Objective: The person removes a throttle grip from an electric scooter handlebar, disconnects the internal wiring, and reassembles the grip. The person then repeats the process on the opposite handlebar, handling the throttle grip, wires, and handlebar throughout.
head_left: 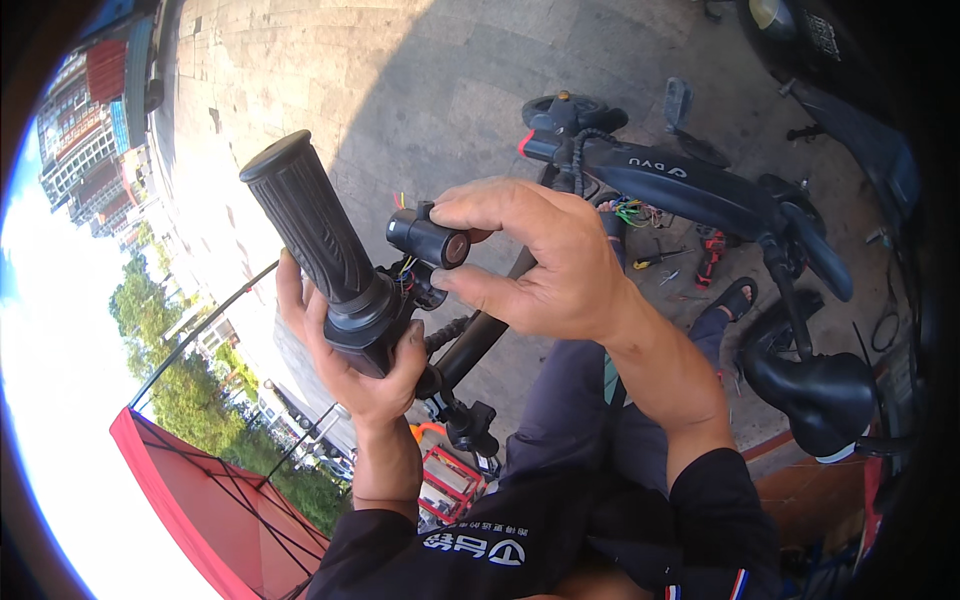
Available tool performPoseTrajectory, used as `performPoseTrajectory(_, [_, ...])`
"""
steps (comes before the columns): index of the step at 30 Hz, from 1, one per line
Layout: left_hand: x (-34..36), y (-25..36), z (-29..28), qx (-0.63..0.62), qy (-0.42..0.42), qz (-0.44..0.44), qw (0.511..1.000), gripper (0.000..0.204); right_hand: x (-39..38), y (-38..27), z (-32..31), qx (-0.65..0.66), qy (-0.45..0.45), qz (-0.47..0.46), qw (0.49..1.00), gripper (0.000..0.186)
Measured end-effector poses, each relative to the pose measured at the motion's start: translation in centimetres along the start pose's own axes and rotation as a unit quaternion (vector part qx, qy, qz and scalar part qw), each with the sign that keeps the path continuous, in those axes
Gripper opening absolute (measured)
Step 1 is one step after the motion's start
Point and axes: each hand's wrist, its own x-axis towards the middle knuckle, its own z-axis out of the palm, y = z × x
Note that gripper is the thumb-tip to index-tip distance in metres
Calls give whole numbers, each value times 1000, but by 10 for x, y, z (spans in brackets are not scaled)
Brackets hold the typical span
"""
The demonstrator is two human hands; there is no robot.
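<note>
A black ribbed handlebar grip (300, 215) with a housing points toward the upper left. My left hand (370, 390) wraps round the housing below the grip. My right hand (550, 265) pinches a small black cylindrical switch piece (415, 232) just right of the grip, with a round face toward the right and thin colored wires at its top. More wires (408, 268) show in the opened housing under it, near my right thumb. A dark tube (475, 350) runs diagonally below my hands, with black fittings (470, 425) at its lower end.
A black folding electric bike (700, 180) lies at right, its saddle (810, 395) lower down. Colored wires (635, 212), a yellow-handled screwdriver (650, 260) and a red power tool (712, 250) are on the pavement (420, 90). A red canopy (200, 480) is at lower left.
</note>
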Motion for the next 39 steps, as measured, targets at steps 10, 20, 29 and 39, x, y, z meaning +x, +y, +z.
performPoseTrajectory(10, [-2,1,-4,3,-7,-18,1000,73,-5,8,-14,-8,34,25,999,43])
performPoseTrajectory(20, [-6,7,-2,13,25,-84,996,71,-19,16,-11,133,65,119,982,40])
performPoseTrajectory(29, [-6,7,3,-30,29,-91,995,76,-39,22,-13,264,93,175,944,35])
performPoseTrajectory(39, [-8,6,5,-32,45,-119,991,91,-55,24,-18,315,81,207,923,38])
